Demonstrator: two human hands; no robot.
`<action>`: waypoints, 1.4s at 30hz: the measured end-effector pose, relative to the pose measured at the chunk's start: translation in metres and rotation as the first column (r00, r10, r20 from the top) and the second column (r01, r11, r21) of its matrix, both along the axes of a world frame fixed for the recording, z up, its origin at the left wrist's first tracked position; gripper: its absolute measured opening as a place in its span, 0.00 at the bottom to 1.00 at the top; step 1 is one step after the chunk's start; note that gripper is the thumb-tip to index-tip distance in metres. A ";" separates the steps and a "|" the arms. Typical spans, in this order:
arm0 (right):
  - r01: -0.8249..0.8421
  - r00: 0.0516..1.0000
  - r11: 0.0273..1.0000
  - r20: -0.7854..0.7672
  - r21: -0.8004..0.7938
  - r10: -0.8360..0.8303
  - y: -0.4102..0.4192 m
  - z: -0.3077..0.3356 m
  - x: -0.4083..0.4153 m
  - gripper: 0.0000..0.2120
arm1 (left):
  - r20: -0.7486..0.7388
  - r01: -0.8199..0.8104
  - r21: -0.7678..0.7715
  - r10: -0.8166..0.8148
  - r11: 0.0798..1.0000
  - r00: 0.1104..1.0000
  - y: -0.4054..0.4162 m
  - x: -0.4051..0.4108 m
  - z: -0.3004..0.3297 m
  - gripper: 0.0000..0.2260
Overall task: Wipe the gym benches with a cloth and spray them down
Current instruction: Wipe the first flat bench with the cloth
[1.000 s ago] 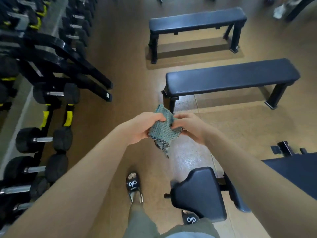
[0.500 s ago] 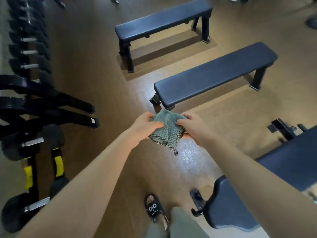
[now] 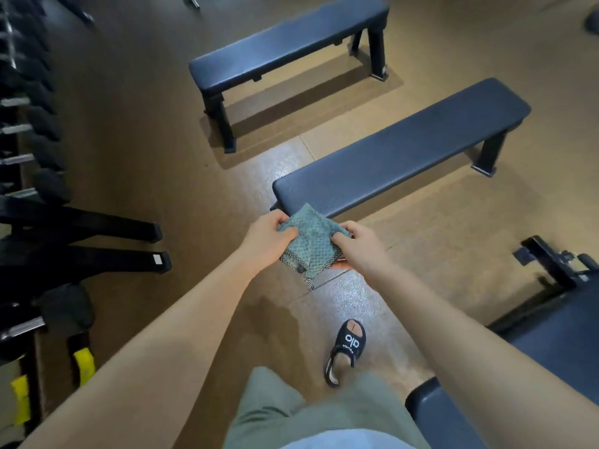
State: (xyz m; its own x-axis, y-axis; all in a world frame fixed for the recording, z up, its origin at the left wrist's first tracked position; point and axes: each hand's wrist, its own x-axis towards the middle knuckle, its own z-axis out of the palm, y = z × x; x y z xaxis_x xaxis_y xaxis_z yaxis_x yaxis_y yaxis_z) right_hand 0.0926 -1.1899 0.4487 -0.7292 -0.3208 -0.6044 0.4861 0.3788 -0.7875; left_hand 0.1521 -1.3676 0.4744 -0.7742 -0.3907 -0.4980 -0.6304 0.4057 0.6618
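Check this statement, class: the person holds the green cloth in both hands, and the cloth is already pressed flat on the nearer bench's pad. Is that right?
Not quite. In the head view both the left hand and the right hand do grip the green cloth, but it is held up in the air in front of the nearer bench, not pressed on its pad.

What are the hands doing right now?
Left hand: closed, gripping the green cloth.
Right hand: closed, gripping the same cloth.
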 end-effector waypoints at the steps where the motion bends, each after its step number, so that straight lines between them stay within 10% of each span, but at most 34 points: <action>1: 0.000 1.000 1.000 0.003 0.009 0.000 -0.002 -0.004 -0.012 0.07 | 0.003 0.001 -0.003 -0.001 1.000 1.000 -0.002 -0.011 -0.006 0.05; 16: -0.184 0.981 0.923 0.006 0.338 0.193 -0.072 -0.172 -0.175 0.20 | 0.064 0.223 -0.033 -0.221 0.974 0.973 -0.095 -0.193 -0.183 0.02; 26: -0.143 0.869 0.836 -0.338 0.530 0.362 -0.087 -0.380 -0.270 0.20 | 0.022 0.212 0.179 -0.219 0.961 0.975 -0.116 -0.282 -0.346 0.06; 29: -0.072 0.744 0.811 -0.510 0.581 0.431 -0.089 -0.445 -0.296 0.21 | 0.126 0.339 -0.110 -0.325 0.934 0.937 -0.122 -0.298 -0.416 0.12; 33: 0.000 0.511 0.779 -0.670 0.627 0.539 -0.092 -0.507 -0.324 0.21 | 0.210 0.403 -0.665 -0.361 0.629 0.909 -0.110 -0.291 -0.489 0.30; 42: 0.155 0.332 0.794 -0.788 0.588 0.519 -0.090 -0.545 -0.332 0.20 | 0.037 0.257 -0.817 -0.399 0.516 0.916 -0.042 -0.259 -0.554 0.29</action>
State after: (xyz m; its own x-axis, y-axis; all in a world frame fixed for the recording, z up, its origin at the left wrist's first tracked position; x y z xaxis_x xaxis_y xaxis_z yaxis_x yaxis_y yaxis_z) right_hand -0.2390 -1.2802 -0.0958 -0.8541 -0.4414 0.2752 -0.5129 0.8027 -0.3043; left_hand -0.1065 -1.4093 -0.0797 -0.9627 -0.2705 0.0045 -0.2703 0.9624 0.0259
